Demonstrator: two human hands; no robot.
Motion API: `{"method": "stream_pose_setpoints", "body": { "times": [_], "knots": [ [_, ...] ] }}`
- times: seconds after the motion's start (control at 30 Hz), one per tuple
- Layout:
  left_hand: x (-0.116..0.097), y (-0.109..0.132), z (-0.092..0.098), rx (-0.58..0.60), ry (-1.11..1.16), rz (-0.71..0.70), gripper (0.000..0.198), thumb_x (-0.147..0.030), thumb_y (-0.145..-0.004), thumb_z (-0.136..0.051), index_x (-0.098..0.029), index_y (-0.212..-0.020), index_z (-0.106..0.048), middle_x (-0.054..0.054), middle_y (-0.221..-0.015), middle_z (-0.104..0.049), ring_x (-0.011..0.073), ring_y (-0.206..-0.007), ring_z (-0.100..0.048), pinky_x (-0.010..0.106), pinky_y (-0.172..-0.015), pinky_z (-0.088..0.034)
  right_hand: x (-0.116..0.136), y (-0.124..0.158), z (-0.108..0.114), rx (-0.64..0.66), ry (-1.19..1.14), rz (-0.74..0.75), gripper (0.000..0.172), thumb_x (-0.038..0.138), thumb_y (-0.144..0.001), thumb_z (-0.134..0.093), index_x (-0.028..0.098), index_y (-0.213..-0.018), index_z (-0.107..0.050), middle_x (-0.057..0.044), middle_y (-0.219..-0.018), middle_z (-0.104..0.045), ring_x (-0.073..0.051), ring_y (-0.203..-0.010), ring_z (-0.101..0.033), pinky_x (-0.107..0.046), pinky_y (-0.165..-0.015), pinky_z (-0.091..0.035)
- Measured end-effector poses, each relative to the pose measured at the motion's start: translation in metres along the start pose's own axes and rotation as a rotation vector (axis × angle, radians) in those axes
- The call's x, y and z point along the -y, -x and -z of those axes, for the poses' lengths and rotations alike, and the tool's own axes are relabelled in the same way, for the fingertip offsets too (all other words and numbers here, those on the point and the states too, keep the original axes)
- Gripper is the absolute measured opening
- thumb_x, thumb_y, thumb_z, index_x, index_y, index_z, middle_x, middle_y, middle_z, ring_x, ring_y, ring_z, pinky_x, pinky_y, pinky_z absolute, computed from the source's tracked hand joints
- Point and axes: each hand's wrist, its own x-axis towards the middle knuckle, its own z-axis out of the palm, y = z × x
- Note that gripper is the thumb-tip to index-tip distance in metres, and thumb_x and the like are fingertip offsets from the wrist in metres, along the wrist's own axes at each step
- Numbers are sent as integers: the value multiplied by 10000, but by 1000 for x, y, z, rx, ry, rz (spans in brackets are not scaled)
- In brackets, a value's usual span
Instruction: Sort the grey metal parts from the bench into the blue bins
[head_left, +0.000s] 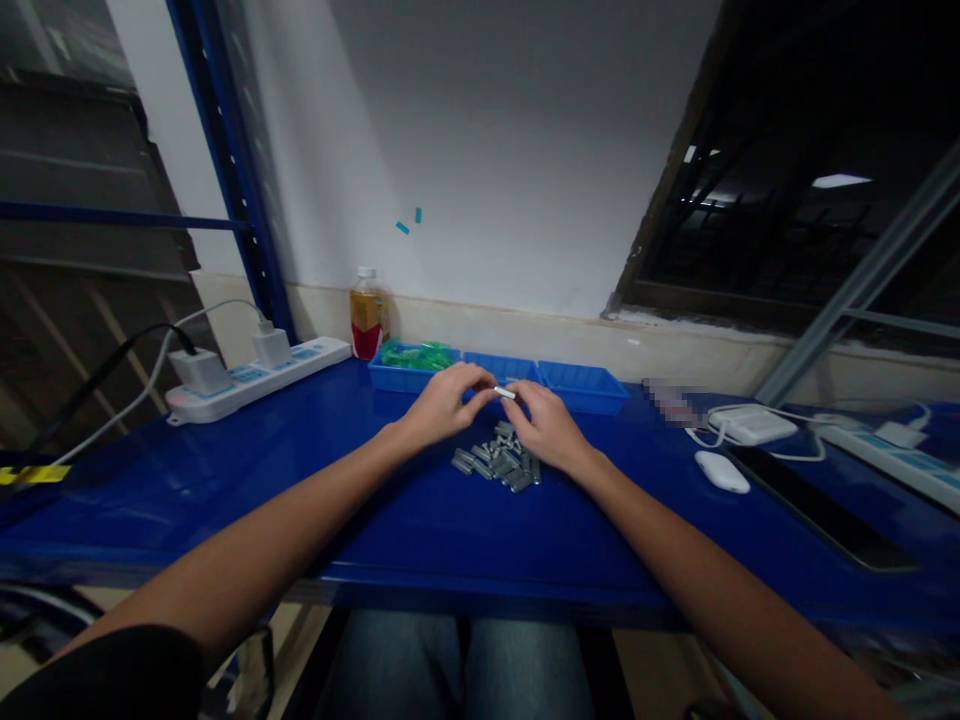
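Over the table, my left hand [451,402] and my right hand [547,423] meet at a small, pale metal cylinder [505,392]. The left thumb and fingertips pinch its left end, while the right fingers close on its right end. Below and between the hands lies a loose pile of short silvery metal cylinders [491,463], some partly covered by the right hand. Just beyond the fingers stands a row of blue trays [585,381]. Green plastic pieces [417,356] fill the left tray; the middle one is partly hidden by my hands.
A bottle [368,318] stands behind the left tray. To the left is a white power strip [262,378] with plugs and cables. On the right lie a white earbud case [721,471], a black phone [821,508], a white adapter [752,425] and another power strip [900,460].
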Motion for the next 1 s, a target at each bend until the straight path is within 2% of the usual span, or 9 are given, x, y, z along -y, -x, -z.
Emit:
{"method": "stream_pose_setpoints", "body": {
  "times": [0.27, 0.4, 0.5, 0.67, 0.8, 0.93, 1.0],
  "knots": [
    [-2, -2, 2, -15, -16, 62, 185, -269, -858, -533, -139, -781, -640, 48, -769, -661, 155, -733, -577, 286, -709, -428, 1, 0, -3, 21, 32, -66, 213, 285, -926, -351, 187, -837, -518, -55, -795, -584, -193, -789, -544, -297, -733, -371],
    [-1, -4, 4, 32, 143, 142, 187, -265, -848, -534, -139, -913, -657, 52, -861, -692, 146, -763, -613, 259, -683, -456, -3, -1, 2, 71, -122, -115, 218, 295, -916, -358, 195, -770, -486, -17, -736, -548, -164, -724, -519, -267, -671, -350],
    [1, -4, 4, 125, 214, 101, 224, -280, -841, -549, -152, -999, -645, 53, -924, -696, 145, -809, -627, 256, -699, -470, -5, -1, 5, 117, -228, -151, 251, 294, -910, -352, 188, -718, -474, -1, -691, -519, -152, -694, -501, -260, -649, -331],
    [0, -2, 4, 176, 127, 17, 186, -261, -858, -531, -160, -952, -656, 56, -896, -691, 148, -810, -621, 275, -744, -462, -5, 0, 5, 153, -299, -174, 296, 304, -918, -326, 181, -694, -474, 4, -662, -511, -144, -668, -490, -264, -640, -318],
    [0, -3, 5, 164, 94, 43, 168, -219, -848, -520, -156, -915, -661, 53, -878, -693, 146, -793, -617, 266, -718, -450, -5, 0, 3, 158, -309, -178, 282, 336, -928, -331, 183, -753, -490, 4, -683, -538, -144, -662, -509, -262, -635, -325],
    [1, -4, 5, 150, 107, 99, 160, -225, -828, -537, -141, -886, -660, 44, -834, -692, 136, -741, -611, 253, -678, -442, -4, 0, 2, 92, -286, -130, 168, 315, -903, -408, 185, -917, -512, 13, -706, -533, -139, -651, -506, -254, -630, -338],
    [3, -4, 4, 155, 113, 112, 162, -230, -826, -541, -136, -885, -659, 42, -818, -690, 133, -724, -609, 251, -670, -441, -4, 0, 2, 67, -262, -108, 148, 296, -897, -420, 185, -938, -510, 16, -704, -520, -136, -644, -500, -250, -626, -338]
  ]
}}
